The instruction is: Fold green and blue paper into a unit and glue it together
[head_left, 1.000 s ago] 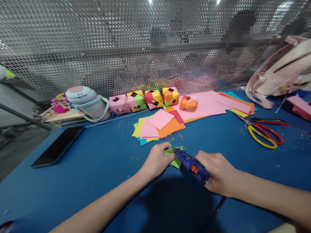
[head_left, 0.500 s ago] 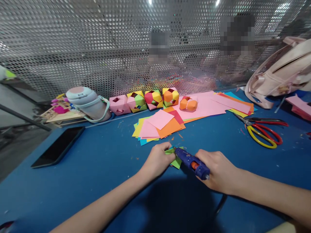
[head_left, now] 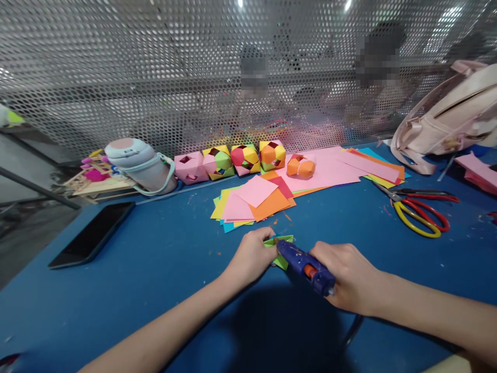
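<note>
My left hand (head_left: 254,256) is closed on a folded green paper piece (head_left: 282,260), pinching its left side just above the table. A bit of blue shows behind the green paper. In my right hand (head_left: 347,274) is a dark blue glue gun (head_left: 305,264), gripped from the right with its cord hanging below. The gun's nozzle points left and touches or nearly touches the paper's upper part; I cannot tell which. A pile of coloured paper squares (head_left: 256,199) lies just beyond my hands.
Folded paper balls (head_left: 246,159) line the mesh screen (head_left: 186,93), with an orange one (head_left: 301,167) beside pink sheets (head_left: 330,166). Scissors (head_left: 417,210) lie right, near a backpack (head_left: 446,116). A phone (head_left: 93,233) and a bottle (head_left: 142,166) are on the left of the blue table (head_left: 166,269).
The glue gun's tip has shifted slightly left and down on the green paper, and the gun's back end has dipped a little. My left hand has hardly moved.
</note>
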Tool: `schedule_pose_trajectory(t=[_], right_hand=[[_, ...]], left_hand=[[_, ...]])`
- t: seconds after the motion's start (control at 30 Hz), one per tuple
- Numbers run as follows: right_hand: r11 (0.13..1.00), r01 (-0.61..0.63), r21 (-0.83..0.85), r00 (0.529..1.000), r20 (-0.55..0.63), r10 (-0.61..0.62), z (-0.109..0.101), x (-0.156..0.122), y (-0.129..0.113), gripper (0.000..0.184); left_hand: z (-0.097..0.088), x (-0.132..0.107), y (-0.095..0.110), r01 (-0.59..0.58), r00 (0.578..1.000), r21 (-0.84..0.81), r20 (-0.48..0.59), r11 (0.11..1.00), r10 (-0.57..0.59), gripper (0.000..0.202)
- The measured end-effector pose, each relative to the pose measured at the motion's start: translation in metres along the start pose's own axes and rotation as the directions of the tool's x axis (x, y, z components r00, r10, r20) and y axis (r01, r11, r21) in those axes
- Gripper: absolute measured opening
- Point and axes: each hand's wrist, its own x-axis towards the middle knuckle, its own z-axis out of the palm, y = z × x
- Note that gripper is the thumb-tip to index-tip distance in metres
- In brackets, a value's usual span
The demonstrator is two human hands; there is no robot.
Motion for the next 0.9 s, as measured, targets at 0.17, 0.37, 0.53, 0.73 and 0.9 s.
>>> schedule_pose_trajectory(t=[0.17,0.37,0.53,0.73,0.9], right_hand=[[0.998,-0.06,-0.032,0.998,0.01,0.06,0.0019,0.0006,0.0016,0.01],[1.0,-0.018,-0.004,1.0,0.024,0.018,0.0009,-0.0014,0.0007,0.01],[0.998,-0.052,-0.042,0.999,0.004,0.052,0.0013,-0.0001,0.0022,0.01],[1.0,-0.024,-0.011,1.0,0.009,0.025,-0.0012,-0.0019,0.0023,0.011],[0.988,-0.136,0.073,0.991,0.025,0.135,-0.0009,0.0003,0.0036,0.008]], left_hand=[[-0.0001,0.0004,-0.0012,-0.012,1.0,0.052,-0.004,0.999,0.013,0.016],[0.0005,0.0009,-0.0016,0.002,1.0,0.005,0.008,1.0,-0.002,0.009],[-0.0001,0.0007,-0.0012,-0.011,1.0,0.0,0.003,1.0,0.011,0.014],[0.0004,0.0014,-0.0031,0.029,0.999,-0.042,0.024,0.999,-0.028,0.011],[0.0006,0.0011,-0.0054,0.023,1.0,-0.039,0.011,0.999,-0.023,0.012]])
